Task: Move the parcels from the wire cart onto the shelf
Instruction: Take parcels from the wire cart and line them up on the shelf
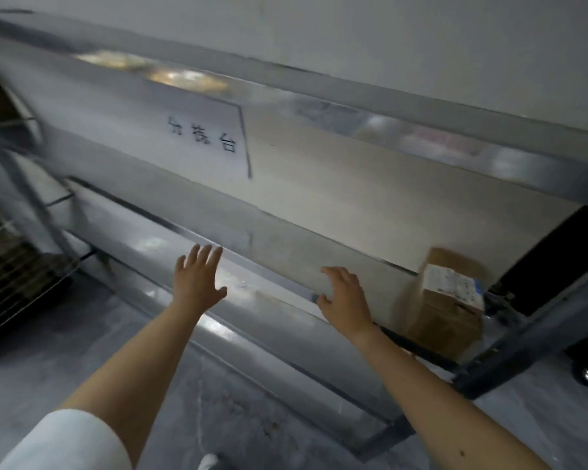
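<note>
The view is tilted and blurred. A brown cardboard parcel (447, 301) with a white label stands on the lower shelf board (336, 228) at the right. My right hand (345, 296) hovers just left of the parcel, fingers apart, holding nothing. My left hand (197, 278) reaches toward the shelf's front rail (272, 320), fingers spread and empty. The wire cart (11, 266) shows at the far left edge, its contents unclear.
A white sign with black characters (204, 137) hangs on the metal rack. An upper shelf beam (421, 130) runs across above. A blue-grey rack post (523, 337) stands at the right, with a dark opening behind it. Grey floor lies below.
</note>
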{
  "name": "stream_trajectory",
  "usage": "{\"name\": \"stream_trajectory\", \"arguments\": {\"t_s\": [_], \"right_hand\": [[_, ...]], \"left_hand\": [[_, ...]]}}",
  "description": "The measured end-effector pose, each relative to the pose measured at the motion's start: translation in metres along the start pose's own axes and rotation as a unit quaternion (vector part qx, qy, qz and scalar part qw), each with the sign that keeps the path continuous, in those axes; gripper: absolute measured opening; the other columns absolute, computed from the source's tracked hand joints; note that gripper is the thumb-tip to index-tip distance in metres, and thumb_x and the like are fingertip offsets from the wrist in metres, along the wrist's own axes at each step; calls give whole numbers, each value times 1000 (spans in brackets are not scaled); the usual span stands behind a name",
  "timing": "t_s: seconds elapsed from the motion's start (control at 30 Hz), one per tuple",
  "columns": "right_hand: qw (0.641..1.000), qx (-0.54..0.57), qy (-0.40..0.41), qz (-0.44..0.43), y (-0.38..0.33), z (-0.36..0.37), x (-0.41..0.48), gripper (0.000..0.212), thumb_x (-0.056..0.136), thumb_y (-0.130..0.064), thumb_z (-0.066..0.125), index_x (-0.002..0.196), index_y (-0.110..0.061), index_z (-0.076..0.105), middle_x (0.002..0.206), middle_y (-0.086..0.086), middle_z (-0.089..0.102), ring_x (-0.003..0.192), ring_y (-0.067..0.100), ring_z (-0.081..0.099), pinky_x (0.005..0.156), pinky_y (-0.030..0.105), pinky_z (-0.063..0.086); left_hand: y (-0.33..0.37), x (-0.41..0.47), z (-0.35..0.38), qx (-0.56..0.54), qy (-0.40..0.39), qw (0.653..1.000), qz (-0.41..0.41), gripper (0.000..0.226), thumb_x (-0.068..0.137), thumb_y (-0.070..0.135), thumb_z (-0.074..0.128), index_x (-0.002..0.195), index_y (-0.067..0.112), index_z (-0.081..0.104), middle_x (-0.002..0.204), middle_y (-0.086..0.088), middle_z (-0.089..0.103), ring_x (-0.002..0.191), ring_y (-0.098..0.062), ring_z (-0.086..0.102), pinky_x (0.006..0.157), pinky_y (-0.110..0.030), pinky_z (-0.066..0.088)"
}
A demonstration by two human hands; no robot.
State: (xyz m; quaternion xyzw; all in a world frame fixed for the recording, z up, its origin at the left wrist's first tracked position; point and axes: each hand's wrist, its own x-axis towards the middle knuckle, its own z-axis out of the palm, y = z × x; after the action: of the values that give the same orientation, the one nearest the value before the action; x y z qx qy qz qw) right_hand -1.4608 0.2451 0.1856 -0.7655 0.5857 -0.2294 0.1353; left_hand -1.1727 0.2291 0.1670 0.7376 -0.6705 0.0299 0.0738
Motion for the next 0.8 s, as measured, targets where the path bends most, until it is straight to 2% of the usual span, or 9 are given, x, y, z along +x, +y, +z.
{"name": "stream_trajectory", "arguments": {"t_s": [0.13, 0.33, 0.53, 0.8], "right_hand": [[996, -35, -74, -41, -42, 26, 39, 59, 89, -23, 58, 143, -15, 35, 146, 5, 38, 130, 27, 36, 104, 40, 33], [984, 6, -122, -132, -120, 62, 81, 56, 91, -21, 57, 143, -13, 36, 147, 4, 40, 134, 23, 38, 107, 36, 28], [964, 3, -176, -202, -199, 109, 110, 61, 91, -23, 57, 146, -16, 32, 150, 3, 36, 136, 23, 34, 109, 38, 27], [948, 2, -222, -226, -300, 176, 140, 60, 88, -26, 57, 144, -16, 34, 147, 2, 37, 129, 26, 38, 103, 40, 32]], "left_hand": [[-55, -14, -19, 14, 4, 996, -83, 95, 79, 52, 64, 151, 22, 10, 158, -2, 13, 146, -24, 9, 115, -44, 18], [-138, -44, -38, 10, 48, 982, -184, 94, 80, 47, 66, 151, 21, 11, 158, -3, 16, 146, -24, 11, 117, -42, 16], [-213, -75, -46, 48, 3, 962, -269, 95, 83, 52, 60, 152, 23, 0, 159, -1, 8, 147, -22, 6, 117, -41, 14], [-314, -96, -47, 64, -13, 937, -342, 95, 82, 56, 59, 152, 23, 3, 159, -2, 9, 147, -23, 7, 117, -42, 17]]}}
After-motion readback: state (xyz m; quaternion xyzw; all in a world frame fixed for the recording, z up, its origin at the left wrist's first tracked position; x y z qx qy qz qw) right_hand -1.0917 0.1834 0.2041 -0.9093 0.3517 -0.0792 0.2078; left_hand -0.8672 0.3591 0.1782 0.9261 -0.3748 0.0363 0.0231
